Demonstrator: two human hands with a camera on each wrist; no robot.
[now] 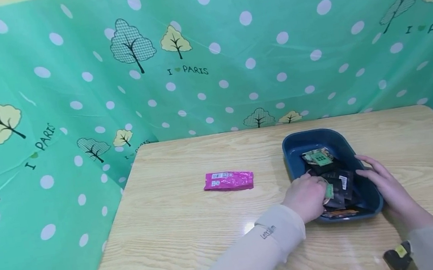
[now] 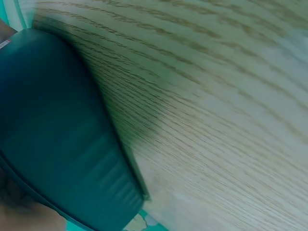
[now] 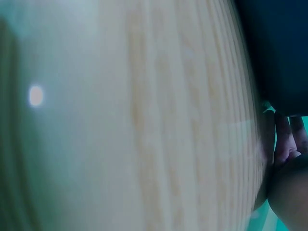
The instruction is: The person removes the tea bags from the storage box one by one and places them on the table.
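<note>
Right of the frame's centre, the left hand [image 1: 306, 197] reaches into a blue bin [image 1: 318, 137] of dark packets [image 1: 337, 197]; the right hand [image 1: 387, 188] touches its right rim. Below centre, a pink packet [image 1: 228, 181] lies on the table [image 1: 163, 231].
</note>
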